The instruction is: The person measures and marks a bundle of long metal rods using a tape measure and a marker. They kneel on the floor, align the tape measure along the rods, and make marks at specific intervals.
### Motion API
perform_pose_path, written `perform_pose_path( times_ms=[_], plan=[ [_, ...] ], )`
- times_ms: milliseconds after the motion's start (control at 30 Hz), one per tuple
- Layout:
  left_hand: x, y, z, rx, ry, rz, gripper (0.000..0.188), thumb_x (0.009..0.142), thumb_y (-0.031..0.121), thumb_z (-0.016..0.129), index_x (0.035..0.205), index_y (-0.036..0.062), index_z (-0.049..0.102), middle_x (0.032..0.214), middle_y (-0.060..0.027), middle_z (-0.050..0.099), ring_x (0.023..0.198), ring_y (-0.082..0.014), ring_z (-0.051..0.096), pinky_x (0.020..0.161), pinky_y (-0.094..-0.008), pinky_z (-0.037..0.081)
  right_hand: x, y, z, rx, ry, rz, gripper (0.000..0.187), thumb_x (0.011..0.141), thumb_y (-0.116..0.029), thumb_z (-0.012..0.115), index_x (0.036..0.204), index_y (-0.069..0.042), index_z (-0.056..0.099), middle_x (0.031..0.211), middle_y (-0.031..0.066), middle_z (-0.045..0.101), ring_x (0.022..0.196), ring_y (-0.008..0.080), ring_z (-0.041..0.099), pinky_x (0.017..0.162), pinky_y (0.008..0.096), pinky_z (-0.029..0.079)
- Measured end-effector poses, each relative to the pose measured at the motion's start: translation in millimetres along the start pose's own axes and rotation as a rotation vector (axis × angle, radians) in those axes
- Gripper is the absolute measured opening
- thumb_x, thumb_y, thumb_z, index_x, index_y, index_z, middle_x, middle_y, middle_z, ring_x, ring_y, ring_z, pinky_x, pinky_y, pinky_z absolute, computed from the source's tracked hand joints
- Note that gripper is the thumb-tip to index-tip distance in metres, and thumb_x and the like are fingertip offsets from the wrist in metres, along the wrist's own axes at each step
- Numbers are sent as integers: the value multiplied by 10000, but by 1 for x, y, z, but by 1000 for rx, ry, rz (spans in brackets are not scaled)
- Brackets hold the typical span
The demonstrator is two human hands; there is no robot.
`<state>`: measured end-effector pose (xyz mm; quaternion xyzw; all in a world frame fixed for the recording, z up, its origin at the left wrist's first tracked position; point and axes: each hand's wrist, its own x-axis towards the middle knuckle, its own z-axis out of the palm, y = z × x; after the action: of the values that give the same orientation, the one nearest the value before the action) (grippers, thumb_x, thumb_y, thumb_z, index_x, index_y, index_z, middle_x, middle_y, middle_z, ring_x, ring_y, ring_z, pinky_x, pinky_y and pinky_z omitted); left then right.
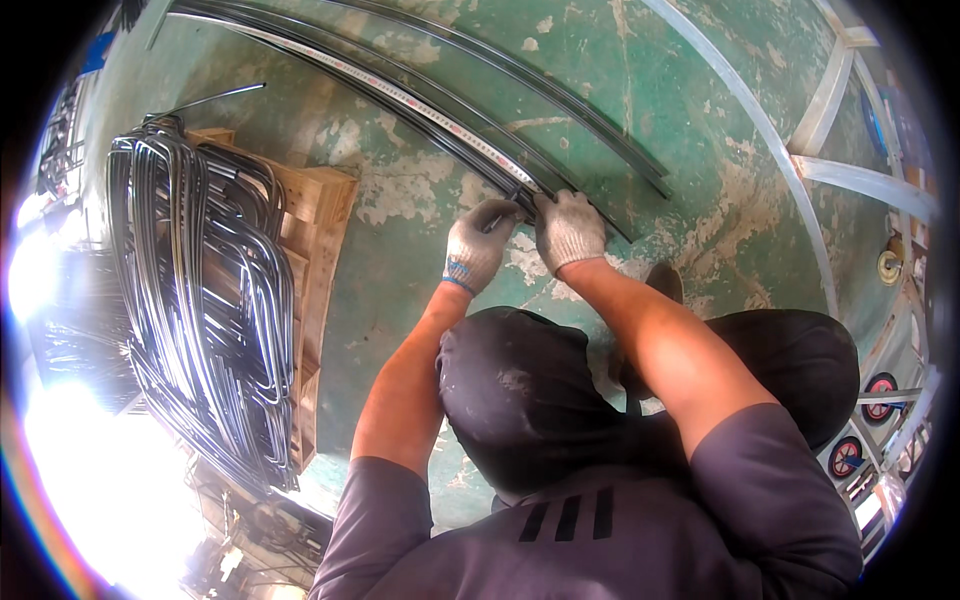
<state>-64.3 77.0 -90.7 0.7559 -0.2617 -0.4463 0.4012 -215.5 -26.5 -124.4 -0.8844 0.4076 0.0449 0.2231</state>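
Long, thin dark metal tubes lie in a bundle on the floor, running from the upper left to my hands. Along them stretches a white tape measure with its end between my hands. My left hand, in a pale knit glove with a blue band at the cuff, has its fingers curled at the near tube ends. Close beside it, my right hand, gloved the same way, is closed at the end of the tape, against the tubes. Its fingertips are partly hidden.
More loose tubes lie on the worn green floor beyond my hands. At left, a stack of bent metal tubes rests on a wooden pallet. A pale metal frame curves along the right, with red-hubbed wheels below.
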Motion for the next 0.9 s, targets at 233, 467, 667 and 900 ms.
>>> perform_pose_path(
  times_ms=[233,467,667,900],
  plan=[
    [1,0,1,-13,0,-12,253,988,71,724,1220,0,798,1186,-101,814,1146,-183,742,1063,-346,556,0,-1,-2,-4,-8,5,186,988,-209,659,1107,-127,776,1069,148,716,1077,373,706,917,515,590],
    [0,-5,2,-50,0,-3,248,990,58,729,1221,3,799,1190,-94,814,1146,-179,740,1063,-341,556,-1,-1,-2,4,-10,6,189,987,-199,657,1115,-126,776,1077,147,715,1088,374,701,922,515,588],
    [0,-5,1,-23,4,-4,258,986,71,736,1227,6,799,1186,-101,815,1144,-180,740,1061,-340,555,0,-1,-2,3,-15,11,195,988,-198,655,1124,-129,778,1084,148,714,1092,375,699,928,513,588],
    [0,-2,2,-36,13,-23,271,982,76,738,1236,6,799,1173,-91,813,1130,-174,734,1057,-339,554,0,3,4,-6,11,-13,221,973,-200,681,1161,-135,777,1042,168,723,1043,397,704,907,522,592]
  ],
)
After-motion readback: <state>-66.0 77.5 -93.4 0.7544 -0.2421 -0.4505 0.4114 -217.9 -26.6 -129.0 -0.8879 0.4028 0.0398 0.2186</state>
